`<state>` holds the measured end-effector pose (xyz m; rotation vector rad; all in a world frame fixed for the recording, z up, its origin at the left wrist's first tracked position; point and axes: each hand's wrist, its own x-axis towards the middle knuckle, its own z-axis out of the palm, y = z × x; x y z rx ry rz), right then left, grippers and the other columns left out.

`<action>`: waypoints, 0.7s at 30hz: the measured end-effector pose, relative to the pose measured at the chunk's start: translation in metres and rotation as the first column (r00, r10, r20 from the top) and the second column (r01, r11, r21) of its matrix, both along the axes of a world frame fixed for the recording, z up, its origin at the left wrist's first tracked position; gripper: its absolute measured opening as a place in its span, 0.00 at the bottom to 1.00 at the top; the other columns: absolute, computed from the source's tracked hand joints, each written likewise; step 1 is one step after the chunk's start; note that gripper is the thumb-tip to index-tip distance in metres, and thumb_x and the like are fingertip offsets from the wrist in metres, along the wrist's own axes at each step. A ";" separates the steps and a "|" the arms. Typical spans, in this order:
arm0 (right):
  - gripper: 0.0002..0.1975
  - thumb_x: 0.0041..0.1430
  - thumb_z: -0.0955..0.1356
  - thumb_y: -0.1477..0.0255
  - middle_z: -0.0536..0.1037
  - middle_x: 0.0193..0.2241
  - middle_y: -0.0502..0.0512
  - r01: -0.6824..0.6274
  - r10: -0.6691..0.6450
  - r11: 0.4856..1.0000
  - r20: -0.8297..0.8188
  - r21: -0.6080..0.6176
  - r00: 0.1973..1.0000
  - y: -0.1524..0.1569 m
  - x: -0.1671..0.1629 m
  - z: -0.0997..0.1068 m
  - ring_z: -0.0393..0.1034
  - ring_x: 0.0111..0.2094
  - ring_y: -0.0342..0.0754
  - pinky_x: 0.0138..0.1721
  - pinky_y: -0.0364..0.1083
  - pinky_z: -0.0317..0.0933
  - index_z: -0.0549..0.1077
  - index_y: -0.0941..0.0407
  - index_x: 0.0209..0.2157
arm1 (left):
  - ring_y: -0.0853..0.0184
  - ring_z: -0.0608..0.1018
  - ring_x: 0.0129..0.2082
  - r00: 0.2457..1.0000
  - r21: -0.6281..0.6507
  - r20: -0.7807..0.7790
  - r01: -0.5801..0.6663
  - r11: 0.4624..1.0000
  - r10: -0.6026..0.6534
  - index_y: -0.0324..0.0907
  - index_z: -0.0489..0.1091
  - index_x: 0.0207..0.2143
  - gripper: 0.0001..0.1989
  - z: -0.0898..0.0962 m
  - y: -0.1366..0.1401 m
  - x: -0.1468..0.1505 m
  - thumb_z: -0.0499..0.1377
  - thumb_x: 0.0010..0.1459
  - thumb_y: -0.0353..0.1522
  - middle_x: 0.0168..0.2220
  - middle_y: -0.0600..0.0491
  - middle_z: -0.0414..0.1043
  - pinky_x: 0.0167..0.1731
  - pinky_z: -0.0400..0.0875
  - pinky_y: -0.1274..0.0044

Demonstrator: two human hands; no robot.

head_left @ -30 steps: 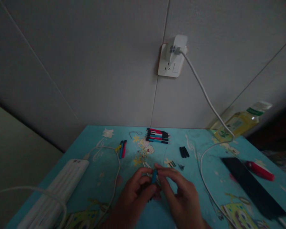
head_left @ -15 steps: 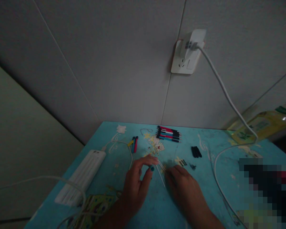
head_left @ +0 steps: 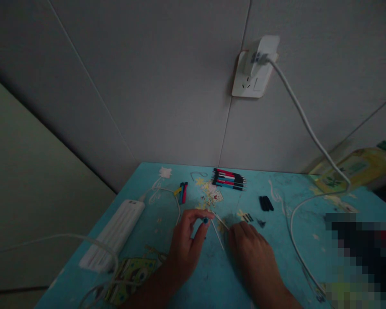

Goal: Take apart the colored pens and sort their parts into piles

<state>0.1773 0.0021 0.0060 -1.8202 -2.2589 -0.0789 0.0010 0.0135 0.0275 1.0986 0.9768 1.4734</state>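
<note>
My left hand (head_left: 189, 240) pinches a teal pen barrel (head_left: 206, 220), its round end facing me, between thumb and fingers. My right hand (head_left: 252, 246) rests low over the table, fingers bent around one end of a thin white pen refill (head_left: 221, 220). That refill's far tip reaches close to the left fingertips; whether it touches the barrel I cannot tell. Below it, a second thin white refill (head_left: 218, 235) lies between the hands. Beyond my right hand are small dark strips (head_left: 247, 217), a little pile of dark bits (head_left: 261, 223) and black grip sleeves (head_left: 266, 203).
Assembled pens (head_left: 228, 179) lie in a row at the back. Blue and red barrels (head_left: 183, 193) sit left of them. A white power strip (head_left: 116, 234) with cables is on the left. A yellow bottle (head_left: 350, 169) lies right, near a white cable (head_left: 292, 223) from the wall socket (head_left: 249, 83).
My right hand has shifted slightly right with the refill. My left hand still holds the teal barrel in nearly the same pose. The whole view has shifted a little.
</note>
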 end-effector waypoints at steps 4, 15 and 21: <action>0.10 0.68 0.61 0.72 0.78 0.33 0.57 0.035 -0.031 0.999 -0.300 0.006 0.953 0.004 0.007 0.005 0.74 0.33 0.52 0.35 0.49 0.67 0.73 0.55 0.35 | 0.62 0.76 0.44 0.996 -0.020 -0.086 0.008 1.000 -0.010 0.43 0.73 0.41 0.07 -0.003 0.001 0.000 0.64 0.59 0.31 0.41 0.48 0.75 0.51 0.66 0.73; 0.11 0.69 0.63 0.66 0.79 0.42 0.56 -0.047 -0.026 0.997 -0.878 -0.055 0.478 0.005 0.004 0.026 0.74 0.42 0.49 0.45 0.47 0.67 0.75 0.55 0.45 | 0.64 0.75 0.33 0.881 -0.059 -0.410 0.235 0.970 -0.238 0.46 0.74 0.48 0.12 -0.004 -0.004 0.002 0.57 0.65 0.34 0.35 0.51 0.76 0.36 0.66 0.79; 0.08 0.67 0.66 0.65 0.79 0.39 0.54 -0.151 -0.090 0.980 -0.965 -0.130 0.248 -0.003 -0.009 0.027 0.74 0.40 0.47 0.43 0.45 0.67 0.73 0.54 0.41 | 0.61 0.76 0.47 0.779 -0.048 -0.507 0.401 0.915 -0.369 0.47 0.71 0.54 0.15 -0.008 -0.007 0.003 0.52 0.68 0.35 0.46 0.51 0.77 0.49 0.66 0.75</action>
